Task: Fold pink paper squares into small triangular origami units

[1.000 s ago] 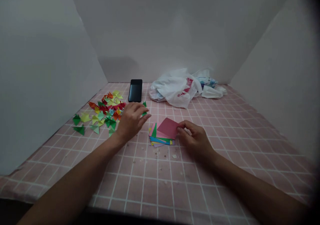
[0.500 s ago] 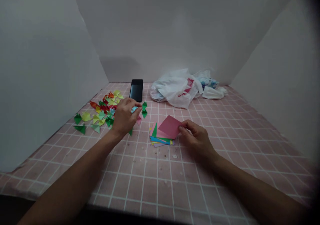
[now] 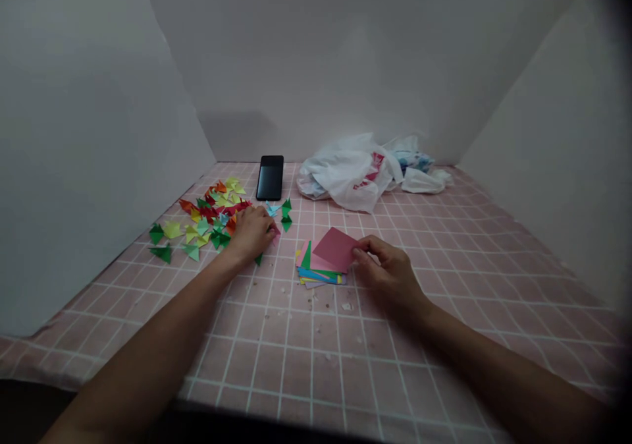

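The sheet (image 3: 334, 248), a dark pink square, is gripped at its right corner between the thumb and fingers of the right hand (image 3: 388, 271). It is tilted, one corner pointing away from the person, and it overlaps the stack (image 3: 307, 258) from above; whether it touches the stack cannot be told. The left hand (image 3: 251, 232) is palm down at the right side of the folded pieces (image 3: 208, 214), its fingers bent toward the cloth. A pink piece (image 3: 276, 231) shows just beside its fingertips; whether the fingers close on it cannot be told.

The stack lies between the hands, its papers fanned unevenly: light pink and green on top, then blue, yellow and pale purple edges toward the person. Just beyond the left fingers is a light blue piece (image 3: 272, 209), with two green pieces (image 3: 287, 215) to its right, one behind the other. Another green piece (image 3: 259, 259) shows partly below the left hand.

The folded pieces spread to the left in red, orange, yellow and green, some overlapping. Behind the left hand, the phone (image 3: 270, 178) lies face up near the back wall (image 3: 316, 68). To its right is a crumpled white bag (image 3: 345, 174) with red print, and beside that a blue-patterned bundle (image 3: 415, 161). Small scraps (image 3: 347, 306) dot the pink checked cloth (image 3: 296, 365) on the near side of the stack.
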